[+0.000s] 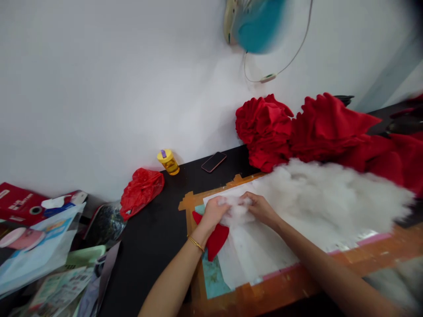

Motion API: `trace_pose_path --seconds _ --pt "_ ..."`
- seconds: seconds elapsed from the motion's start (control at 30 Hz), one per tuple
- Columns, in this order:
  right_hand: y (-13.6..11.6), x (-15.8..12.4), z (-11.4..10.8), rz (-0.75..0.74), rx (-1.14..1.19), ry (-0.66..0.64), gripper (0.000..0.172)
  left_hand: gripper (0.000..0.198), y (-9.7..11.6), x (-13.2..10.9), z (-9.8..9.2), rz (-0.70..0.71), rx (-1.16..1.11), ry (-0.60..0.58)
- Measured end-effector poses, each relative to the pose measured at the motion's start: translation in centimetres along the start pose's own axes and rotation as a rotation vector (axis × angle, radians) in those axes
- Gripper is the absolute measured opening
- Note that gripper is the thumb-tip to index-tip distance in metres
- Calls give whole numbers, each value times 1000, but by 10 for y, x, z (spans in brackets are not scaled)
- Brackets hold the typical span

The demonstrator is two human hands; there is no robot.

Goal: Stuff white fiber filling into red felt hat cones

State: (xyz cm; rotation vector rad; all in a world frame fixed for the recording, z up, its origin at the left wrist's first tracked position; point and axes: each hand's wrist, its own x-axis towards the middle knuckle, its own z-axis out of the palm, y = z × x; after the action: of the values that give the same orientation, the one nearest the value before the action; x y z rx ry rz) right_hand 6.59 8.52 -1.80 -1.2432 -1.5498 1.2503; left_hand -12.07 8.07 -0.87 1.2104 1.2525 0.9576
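No text, brand or number can be read with certainty anywhere in the frame. At the left edge, the red box point(20, 203) bears a line of bold white characters across its front and a small pale label-like patch near its upper left, both too blurred to make out. In the lower left, the blue-and-white packet point(42, 246) and the printed sheet point(62, 286) below it show coloured print too small to decipher

The stuffing point(237, 216) looks fluffy, the red cloth point(218, 240) matt.
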Motion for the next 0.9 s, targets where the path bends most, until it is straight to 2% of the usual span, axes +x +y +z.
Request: trace_pose_path --seconds 0.1,0.17,0.33,0.47,0.6,0.67,0.8,0.9 --pt "6 -1 -10 21 -32 58 14 26 -5 2 -10 16 29 81" --pt "10 -1 -13 45 -46 91 15 28 -4 -1 -15 29 54 94" --pt "9 1 -4 64 -47 94 13 41 6 -12 -5 102 150 0" --pt "-2 -1 1 64 -10 34 15 11 2 -11 8 79 175 22" --pt "-12 -10 -2 9 72 -93 28 10 -6 -7 11 53 136 94" --pt "-13 -12 -1 27 104 -110 31 6 -8 -7 14 58 129 116" --pt "-7 -9 4 136 131 -16 18 5 -6 -10 16 51 126 119" --pt "0 -6 -3 154 133 36 16 15 -1 -12 3 33 103 142"
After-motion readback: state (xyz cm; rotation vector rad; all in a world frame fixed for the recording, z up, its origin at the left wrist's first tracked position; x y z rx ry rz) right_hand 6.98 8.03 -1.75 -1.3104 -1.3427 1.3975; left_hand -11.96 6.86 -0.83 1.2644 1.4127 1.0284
